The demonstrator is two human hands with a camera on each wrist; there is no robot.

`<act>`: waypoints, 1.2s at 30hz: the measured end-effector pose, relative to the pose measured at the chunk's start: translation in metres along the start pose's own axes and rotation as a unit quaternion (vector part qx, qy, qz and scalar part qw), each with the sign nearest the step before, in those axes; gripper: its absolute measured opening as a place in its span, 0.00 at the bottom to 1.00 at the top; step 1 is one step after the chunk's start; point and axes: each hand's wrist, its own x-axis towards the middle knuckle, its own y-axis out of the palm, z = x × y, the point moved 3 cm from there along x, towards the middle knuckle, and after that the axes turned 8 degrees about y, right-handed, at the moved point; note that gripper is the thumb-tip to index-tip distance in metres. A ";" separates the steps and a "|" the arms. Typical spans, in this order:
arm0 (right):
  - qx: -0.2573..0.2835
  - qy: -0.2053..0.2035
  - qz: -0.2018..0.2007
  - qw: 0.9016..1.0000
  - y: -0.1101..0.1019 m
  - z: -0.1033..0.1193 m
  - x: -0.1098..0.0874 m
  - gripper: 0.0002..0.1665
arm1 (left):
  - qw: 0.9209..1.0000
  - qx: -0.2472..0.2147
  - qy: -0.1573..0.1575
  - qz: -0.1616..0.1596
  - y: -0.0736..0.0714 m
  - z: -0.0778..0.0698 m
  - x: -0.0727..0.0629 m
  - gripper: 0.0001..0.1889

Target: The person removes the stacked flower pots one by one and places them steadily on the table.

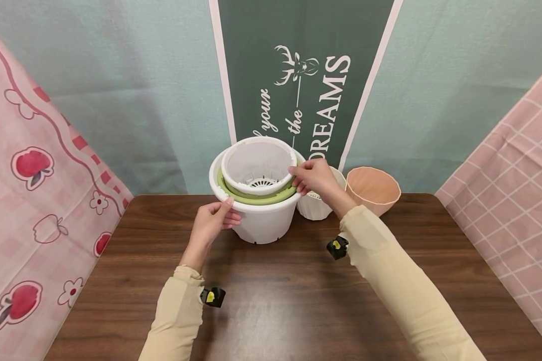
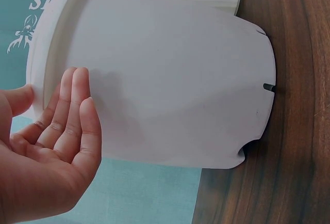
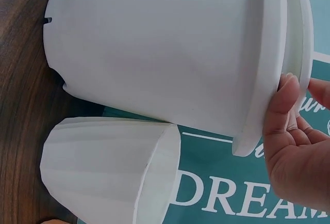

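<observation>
A large white flowerpot [image 1: 264,225] stands on the table with a green pot [image 1: 262,200] nested in it. Inside the green one sits a smaller white pot [image 1: 255,153] with a slotted bottom. My left hand [image 1: 210,223] pinches the large pot's rim at the front left, thumb on top and fingers beneath; its fingers lie along the pot's outer wall [image 2: 154,79] in the left wrist view. At the right side, my right hand [image 1: 318,180] pinches the small white pot's rim, its fingers close by the large pot's rim [image 3: 270,53] in the right wrist view.
Right of the stack stand a white ribbed pot [image 1: 313,208], partly behind my right hand, and a peach ribbed pot [image 1: 372,185]. A teal and green cloth [image 1: 140,100] hangs behind the brown wooden table [image 1: 271,301], with pink cloths at both sides.
</observation>
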 end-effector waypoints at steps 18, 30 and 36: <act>-0.031 -0.001 -0.016 0.999 0.005 -0.003 0.005 0.13 | 1.000 0.003 -0.004 -0.003 -0.001 0.001 -0.001 0.23; -0.033 -0.005 -0.018 0.999 0.005 -0.001 0.002 0.12 | 1.000 0.001 -0.003 0.001 -0.002 0.000 -0.001 0.24; -0.039 -0.007 -0.020 0.999 0.004 0.001 0.001 0.12 | 1.000 0.003 -0.003 0.000 -0.001 0.000 0.000 0.24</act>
